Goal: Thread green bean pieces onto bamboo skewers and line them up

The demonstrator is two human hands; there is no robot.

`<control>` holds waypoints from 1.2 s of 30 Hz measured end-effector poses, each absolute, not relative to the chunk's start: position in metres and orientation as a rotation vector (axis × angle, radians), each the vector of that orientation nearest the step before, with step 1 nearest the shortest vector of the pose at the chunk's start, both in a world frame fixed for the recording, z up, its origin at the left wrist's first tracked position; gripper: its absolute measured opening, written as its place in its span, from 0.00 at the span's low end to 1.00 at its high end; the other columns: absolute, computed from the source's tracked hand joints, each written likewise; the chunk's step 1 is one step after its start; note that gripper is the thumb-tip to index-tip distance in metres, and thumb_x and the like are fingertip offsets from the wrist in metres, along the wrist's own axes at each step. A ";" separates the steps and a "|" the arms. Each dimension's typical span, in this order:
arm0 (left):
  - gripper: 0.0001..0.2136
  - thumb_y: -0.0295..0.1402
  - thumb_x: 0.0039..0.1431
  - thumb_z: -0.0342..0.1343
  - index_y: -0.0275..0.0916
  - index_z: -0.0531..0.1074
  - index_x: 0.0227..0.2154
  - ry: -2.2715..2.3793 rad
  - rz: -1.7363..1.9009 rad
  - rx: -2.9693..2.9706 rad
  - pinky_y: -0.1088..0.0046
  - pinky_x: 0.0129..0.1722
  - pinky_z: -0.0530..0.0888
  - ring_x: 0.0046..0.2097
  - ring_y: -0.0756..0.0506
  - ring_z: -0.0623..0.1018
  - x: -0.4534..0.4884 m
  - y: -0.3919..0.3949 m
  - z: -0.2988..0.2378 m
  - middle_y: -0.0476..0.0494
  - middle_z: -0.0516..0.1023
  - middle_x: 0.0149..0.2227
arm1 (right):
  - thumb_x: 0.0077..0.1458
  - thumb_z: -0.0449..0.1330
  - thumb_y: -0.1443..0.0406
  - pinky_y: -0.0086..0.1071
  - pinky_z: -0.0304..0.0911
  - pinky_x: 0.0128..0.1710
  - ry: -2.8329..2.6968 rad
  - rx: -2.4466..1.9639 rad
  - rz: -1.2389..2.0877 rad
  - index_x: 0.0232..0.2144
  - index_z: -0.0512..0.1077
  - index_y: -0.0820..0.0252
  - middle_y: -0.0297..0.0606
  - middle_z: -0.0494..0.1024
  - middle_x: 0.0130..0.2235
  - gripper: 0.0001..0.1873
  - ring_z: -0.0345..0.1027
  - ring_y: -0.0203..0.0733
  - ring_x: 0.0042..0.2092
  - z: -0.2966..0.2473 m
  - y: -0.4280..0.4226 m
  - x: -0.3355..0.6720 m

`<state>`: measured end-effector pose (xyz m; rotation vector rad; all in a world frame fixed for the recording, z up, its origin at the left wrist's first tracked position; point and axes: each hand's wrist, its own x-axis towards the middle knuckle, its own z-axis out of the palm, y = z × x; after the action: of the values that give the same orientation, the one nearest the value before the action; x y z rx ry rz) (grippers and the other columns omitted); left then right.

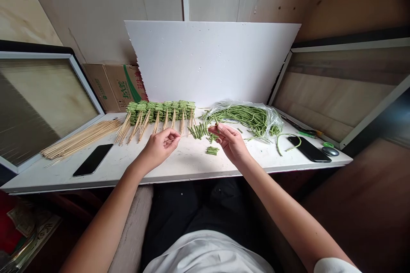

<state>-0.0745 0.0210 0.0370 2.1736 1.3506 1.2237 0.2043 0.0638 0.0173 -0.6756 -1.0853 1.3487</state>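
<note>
My left hand [161,145] is pinched shut on the end of a thin bamboo skewer [181,136] that points right. Several short green bean pieces [198,130] are threaded on the skewer's far end. My right hand [229,139] is closed on a bean piece right at the skewer's tip. A small stack of cut bean pieces [212,150] lies on the white table [192,162] just below my right hand. Long green beans [246,117] spill from a clear plastic bag behind it.
A row of finished bean skewers [156,116] lies at the back. A pile of bare skewers [81,138] and a black phone [93,159] lie at left. Another phone [309,149], scissors [304,131] and a small round object [330,151] lie at right. White foam board [208,59] stands behind.
</note>
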 end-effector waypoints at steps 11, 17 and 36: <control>0.13 0.46 0.68 0.59 0.41 0.77 0.41 1.338 1.207 2.182 0.69 0.42 0.82 0.40 0.44 0.82 -0.076 0.019 0.039 0.42 0.83 0.38 | 0.48 0.78 0.50 0.35 0.67 0.37 -1.089 -0.681 1.339 0.37 0.83 0.52 0.42 0.88 0.47 0.18 0.80 0.55 0.58 0.018 0.062 0.204; 0.11 0.43 0.67 0.61 0.41 0.78 0.40 1.328 1.241 2.193 0.71 0.40 0.80 0.38 0.45 0.82 -0.077 0.018 0.040 0.44 0.82 0.37 | 0.47 0.78 0.50 0.35 0.67 0.34 -1.090 -0.702 1.286 0.35 0.83 0.52 0.43 0.88 0.43 0.18 0.80 0.57 0.57 0.014 0.066 0.204; 0.08 0.39 0.69 0.59 0.40 0.78 0.38 1.366 1.289 2.329 0.74 0.31 0.72 0.29 0.50 0.74 -0.076 0.013 0.044 0.48 0.80 0.31 | 0.43 0.81 0.54 0.34 0.65 0.31 -1.048 -0.674 1.253 0.32 0.85 0.53 0.41 0.87 0.38 0.16 0.80 0.51 0.47 0.013 0.062 0.198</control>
<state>-0.0764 0.0128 0.0439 2.3292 1.3663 1.2886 0.1984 0.0624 0.0130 -0.6743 -1.0482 1.2525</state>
